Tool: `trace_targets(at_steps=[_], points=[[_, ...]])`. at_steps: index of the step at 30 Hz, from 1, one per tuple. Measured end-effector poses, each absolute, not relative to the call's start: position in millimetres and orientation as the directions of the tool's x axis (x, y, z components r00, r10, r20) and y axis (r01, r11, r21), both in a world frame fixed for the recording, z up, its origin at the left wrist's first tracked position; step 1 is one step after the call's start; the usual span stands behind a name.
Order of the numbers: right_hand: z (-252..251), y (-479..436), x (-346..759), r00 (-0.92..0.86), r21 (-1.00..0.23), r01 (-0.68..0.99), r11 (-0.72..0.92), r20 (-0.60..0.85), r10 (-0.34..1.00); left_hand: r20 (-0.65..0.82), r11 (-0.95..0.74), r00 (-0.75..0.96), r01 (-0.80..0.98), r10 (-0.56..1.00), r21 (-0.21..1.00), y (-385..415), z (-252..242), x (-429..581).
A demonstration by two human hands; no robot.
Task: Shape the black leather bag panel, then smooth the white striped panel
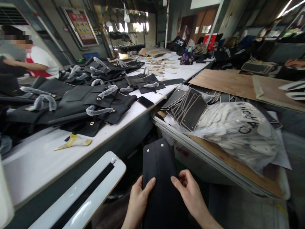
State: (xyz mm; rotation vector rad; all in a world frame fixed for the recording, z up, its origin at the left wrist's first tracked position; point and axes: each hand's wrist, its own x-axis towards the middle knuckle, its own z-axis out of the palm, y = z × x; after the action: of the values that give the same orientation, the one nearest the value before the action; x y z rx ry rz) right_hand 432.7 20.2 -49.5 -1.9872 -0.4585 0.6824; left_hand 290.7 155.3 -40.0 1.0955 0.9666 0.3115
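A long black leather-like bag piece (pixel 160 165) with a seam along its middle stands before me, two small metal studs near its far end. My left hand (pixel 140 198) grips its left edge, thumb pressed on the face and the other fingers hidden behind. At the opposite edge, my right hand (pixel 189 190) pinches the side with thumb and curled fingers. The lower part of the piece runs out of view at the bottom.
Black bags with plastic-wrapped handles (pixel 107 92) cover the white table (pixel 128 127), beside a phone (pixel 145 101) and a yellow tube (pixel 73 142). A white slotted arm (pixel 105 171) juts in at left. Stiff panels (pixel 194 111) fill a bin (pixel 219 165). A co-worker (pixel 40 60) is at far left.
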Motion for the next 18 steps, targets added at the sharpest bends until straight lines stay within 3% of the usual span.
trace_targets(at_steps=[8, 18], points=[[-48.8, 38.8, 432.6, 0.796, -0.939, 0.040, -0.342, -0.177, 0.579, -0.529, 0.595, 0.603, 0.109, 0.598, 0.797, 151.3, -35.2, 299.6], [-34.4, 62.7, 451.6, 0.714, -0.981, -0.138, -0.136, -0.194, 0.673, -0.668, 0.826, 0.539, -0.099, 0.513, 0.555, 157.6, -14.0, 317.0]])
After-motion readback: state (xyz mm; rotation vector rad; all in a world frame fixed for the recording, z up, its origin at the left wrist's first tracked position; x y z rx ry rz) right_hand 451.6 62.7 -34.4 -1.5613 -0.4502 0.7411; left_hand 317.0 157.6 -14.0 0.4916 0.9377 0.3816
